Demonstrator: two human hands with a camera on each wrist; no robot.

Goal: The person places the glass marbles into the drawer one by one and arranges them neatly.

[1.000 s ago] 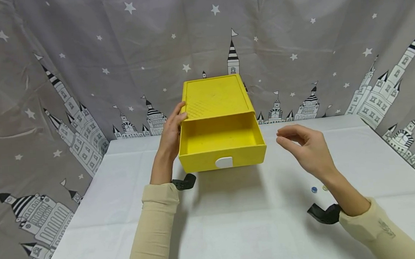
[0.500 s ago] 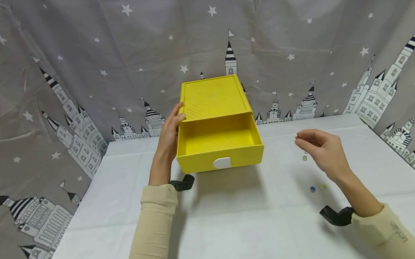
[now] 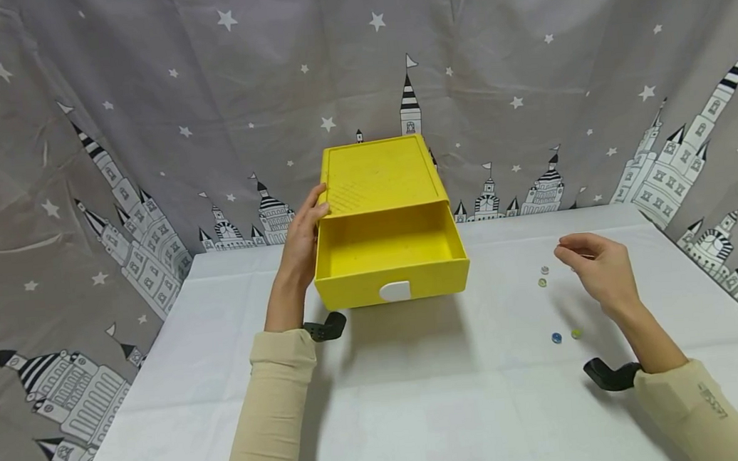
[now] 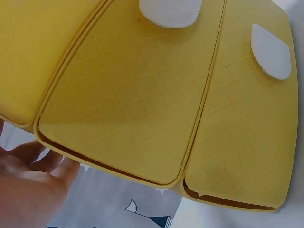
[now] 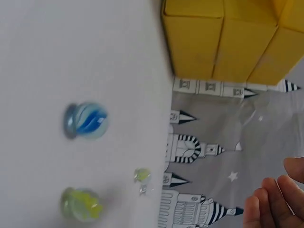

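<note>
Head view, nearest first: a blue marble (image 3: 556,337) and a yellow-green marble (image 3: 576,332) lie side by side on the white table (image 3: 419,398), at about seven o'clock from the right hand (image 3: 596,268). That hand hovers just above the cloth with fingers loosely curled and holding nothing, and two more small marbles (image 3: 543,276) sit close at its nine o'clock. Farther back, the yellow drawer box (image 3: 384,219) stands with its drawer pulled out, and the left hand (image 3: 302,239) rests flat against the box's left wall, fingers straight.
</note>
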